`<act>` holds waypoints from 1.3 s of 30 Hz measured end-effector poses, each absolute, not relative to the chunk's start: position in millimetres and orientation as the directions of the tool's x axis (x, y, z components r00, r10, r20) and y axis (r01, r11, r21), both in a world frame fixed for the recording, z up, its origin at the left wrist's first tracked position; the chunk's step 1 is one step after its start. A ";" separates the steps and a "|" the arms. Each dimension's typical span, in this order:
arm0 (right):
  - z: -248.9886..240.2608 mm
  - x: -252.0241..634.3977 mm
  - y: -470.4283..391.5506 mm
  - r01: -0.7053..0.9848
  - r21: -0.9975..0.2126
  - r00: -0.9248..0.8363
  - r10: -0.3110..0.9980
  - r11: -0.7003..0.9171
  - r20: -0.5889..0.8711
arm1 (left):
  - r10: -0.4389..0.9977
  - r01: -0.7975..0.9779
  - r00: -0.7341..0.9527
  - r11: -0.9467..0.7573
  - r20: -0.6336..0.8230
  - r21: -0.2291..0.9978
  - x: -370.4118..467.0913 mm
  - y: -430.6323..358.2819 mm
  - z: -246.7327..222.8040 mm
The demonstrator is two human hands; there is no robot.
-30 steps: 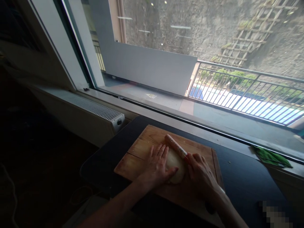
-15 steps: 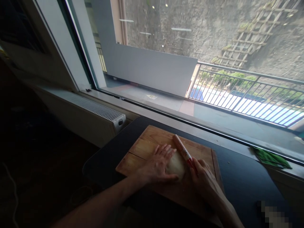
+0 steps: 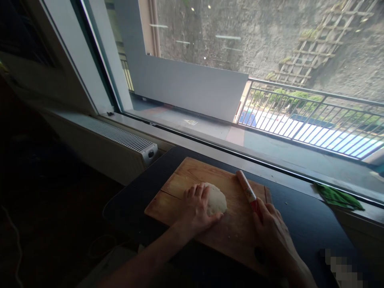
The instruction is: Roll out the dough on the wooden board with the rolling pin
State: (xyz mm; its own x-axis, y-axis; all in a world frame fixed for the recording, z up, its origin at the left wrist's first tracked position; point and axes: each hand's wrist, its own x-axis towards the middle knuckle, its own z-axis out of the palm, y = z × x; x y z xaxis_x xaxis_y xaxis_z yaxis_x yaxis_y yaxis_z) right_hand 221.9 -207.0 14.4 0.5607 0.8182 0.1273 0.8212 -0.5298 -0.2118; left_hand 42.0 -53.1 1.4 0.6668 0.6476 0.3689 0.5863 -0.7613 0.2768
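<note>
A round, pale piece of dough [image 3: 216, 200] lies on a wooden board [image 3: 171, 180]. My left hand [image 3: 196, 206] is curved around the left side of the dough, its fingertips on the upper edge and its thumb along the lower edge. My right hand [image 3: 268, 220] is wrapped round the near end of a rolling pin [image 3: 246, 187], whose far end points toward the window. The pin is to the right of the dough, apart from it. My palm hides the pin's near end.
The board rests on a dark table [image 3: 135, 200] by a window sill [image 3: 210, 154]. A green cloth [image 3: 339, 197] lies on the sill at the right. A radiator [image 3: 120, 138] stands left of the table. A blurred object [image 3: 342, 268] is at the lower right.
My right hand and the rolling pin have moved right, away from the dough. My left hand has shifted slightly left and its fingers are more bent, leaving more of the dough in view.
</note>
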 end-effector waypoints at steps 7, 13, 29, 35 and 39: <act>38.5 212.0 -181.7 0.962 -0.217 0.183 0.981 -0.164 0.068 | 0.631 0.564 0.656 -0.774 0.414 0.286 41.5 -51.7 -6.9; 38.5 219.6 -172.2 0.969 -0.179 0.186 0.979 -0.168 0.085 | 0.628 0.550 0.655 -0.778 0.420 0.304 41.5 -52.5 -5.1; 44.4 208.8 -156.5 0.959 -0.200 0.220 0.973 -0.202 0.073 | 0.636 0.561 0.630 -0.769 0.446 0.305 43.3 -53.2 -8.2; 49.7 207.7 -152.2 0.962 -0.186 0.205 0.979 -0.200 0.007 | 0.643 0.565 0.626 -0.764 0.441 0.311 43.5 -54.1 -8.8; 56.3 201.6 -152.0 0.964 -0.194 0.192 0.981 -0.183 0.028 | 0.641 0.561 0.636 -0.766 0.429 0.313 42.2 -55.4 -8.7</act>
State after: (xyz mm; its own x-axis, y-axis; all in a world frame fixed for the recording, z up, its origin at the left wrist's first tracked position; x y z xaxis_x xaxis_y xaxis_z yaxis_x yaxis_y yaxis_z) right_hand 201.6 -152.0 56.3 0.1917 0.9810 0.0285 0.9638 -0.1827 -0.1942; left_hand 42.2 -55.4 -8.7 0.6364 0.6409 0.4292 0.5609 -0.7665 0.3129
